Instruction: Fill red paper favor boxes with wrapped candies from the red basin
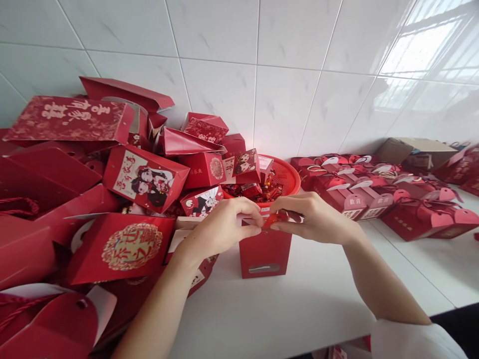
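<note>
A tall red gift box [265,254] with an oval slot low on its front stands upright on the white table. Over its top left edge is my left hand [230,224], fingertips and thumb pinched; what lies between them is hidden. My right hand [312,217] pinches a small shiny red wrapped piece [277,218] above the box's top, close to the left fingertips. Just behind, a red plastic basket [294,179] holds small red wrapped sweets [271,191] and a few little boxes.
Red printed gift boxes [138,179] lie in a high, jumbled pile on the left, reaching my left forearm. Closed red boxes with handles [362,194] stand in rows on the right, near a cardboard carton [415,145]. A tiled wall [220,80] rises behind.
</note>
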The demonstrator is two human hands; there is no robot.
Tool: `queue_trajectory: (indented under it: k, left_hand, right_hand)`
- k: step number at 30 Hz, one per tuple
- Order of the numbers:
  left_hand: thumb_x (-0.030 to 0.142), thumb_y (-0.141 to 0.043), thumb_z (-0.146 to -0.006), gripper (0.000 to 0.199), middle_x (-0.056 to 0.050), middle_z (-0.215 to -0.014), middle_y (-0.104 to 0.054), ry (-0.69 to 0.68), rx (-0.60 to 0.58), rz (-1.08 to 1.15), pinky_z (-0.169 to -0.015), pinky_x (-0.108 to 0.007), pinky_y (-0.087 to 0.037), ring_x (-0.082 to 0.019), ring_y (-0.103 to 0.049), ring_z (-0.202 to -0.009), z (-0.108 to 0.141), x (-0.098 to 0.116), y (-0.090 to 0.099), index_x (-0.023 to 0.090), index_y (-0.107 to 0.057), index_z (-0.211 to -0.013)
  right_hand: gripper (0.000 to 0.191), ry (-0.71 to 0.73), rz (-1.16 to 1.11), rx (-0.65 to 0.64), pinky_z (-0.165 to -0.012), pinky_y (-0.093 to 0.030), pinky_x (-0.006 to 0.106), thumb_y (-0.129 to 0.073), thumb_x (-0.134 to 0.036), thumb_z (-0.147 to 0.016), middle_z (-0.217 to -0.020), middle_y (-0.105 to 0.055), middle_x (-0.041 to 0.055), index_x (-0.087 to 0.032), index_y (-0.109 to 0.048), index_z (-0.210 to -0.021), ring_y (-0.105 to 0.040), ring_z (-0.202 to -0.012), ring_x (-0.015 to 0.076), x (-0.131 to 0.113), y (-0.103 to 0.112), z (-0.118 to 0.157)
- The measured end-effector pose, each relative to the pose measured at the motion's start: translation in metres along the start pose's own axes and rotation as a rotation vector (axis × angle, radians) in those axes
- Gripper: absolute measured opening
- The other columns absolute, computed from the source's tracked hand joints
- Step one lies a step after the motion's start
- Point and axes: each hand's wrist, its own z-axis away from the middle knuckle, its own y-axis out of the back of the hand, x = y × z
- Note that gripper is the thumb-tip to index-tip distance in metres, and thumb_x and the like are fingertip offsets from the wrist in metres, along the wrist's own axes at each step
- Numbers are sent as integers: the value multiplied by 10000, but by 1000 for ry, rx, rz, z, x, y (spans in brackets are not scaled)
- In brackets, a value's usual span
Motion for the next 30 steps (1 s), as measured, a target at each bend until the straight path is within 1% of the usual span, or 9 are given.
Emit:
queue_trajectory:
  k: [4,6,8,11,15,18,20,26,30]
  left_hand:
    - [263,-741,-778,386,5,-1213,-751,79,-47,-74,-983,-338,-514,-267,-666,-1174,3,3,5,300,-744,-1162]
    - [279,-751,-778,468,8,-1253,-740,105,-68,-97,-985,-338,-509,-271,-661,-1185,2,2,6,301,-711,-1244]
    - [306,-757,-781,484,3,-1275,-731,126,-78,-109,-990,-346,-501,-280,-661,-1180,2,0,6,294,-704,-1262]
    - [342,-769,-776,459,2,-1278,-728,147,-76,-112,-987,-355,-488,-286,-656,-1170,0,-1,5,291,-721,-1229]
    - [298,-745,-790,361,20,-1116,-773,128,-101,-95,-865,-315,-498,-255,-693,-1028,0,4,5,272,-743,-1149]
    - [253,-721,-785,214,44,-887,-777,94,-119,-43,-727,-267,-484,-223,-705,-860,1,7,6,245,-769,-993]
    - [223,-704,-783,194,53,-848,-770,72,-112,-20,-709,-253,-475,-211,-701,-836,1,7,6,244,-774,-963]
    - [290,-758,-782,429,20,-1035,-776,124,-100,-99,-803,-285,-485,-256,-696,-978,-1,5,6,268,-735,-1209]
    - [255,-740,-797,388,36,-1072,-781,88,-131,-45,-816,-276,-492,-246,-699,-1009,-1,5,6,288,-746,-1183]
  right_hand:
    - [168,-48,53,4,-545,-366,232,-633,-340,-962,-729,-647,8,-178,-660,-928,-506,-590,102,0,-6,-2]
    - [176,-104,38,21,-519,-354,233,-681,-355,-923,-706,-615,-7,-182,-654,-946,-489,-563,99,0,-3,-5]
    - [202,-174,-97,99,-503,-370,232,-700,-368,-898,-739,-619,-1,-184,-639,-956,-502,-554,98,-1,1,-8]
    - [203,-235,-454,289,-511,-427,246,-651,-367,-918,-736,-635,5,-191,-584,-841,-543,-530,103,-4,0,-15]
    - [278,-240,-734,394,-512,-446,257,-601,-377,-946,-651,-628,-8,-196,-540,-745,-545,-509,110,-7,-22,-26]
    - [293,-147,-630,376,-642,-503,276,-674,-403,-914,-845,-680,43,-184,-581,-741,-621,-731,146,-5,-39,-29]
    - [287,-80,-508,375,-736,-516,298,-697,-396,-907,-912,-675,54,-184,-603,-737,-629,-835,163,-2,-43,-27]
    - [229,-19,-333,519,-737,-523,307,-680,-320,-934,-873,-666,42,-202,-600,-756,-637,-856,174,4,-36,-20]
    - [244,-17,-289,387,-721,-551,303,-684,-380,-929,-952,-679,70,-196,-635,-776,-657,-874,181,6,-36,-17]
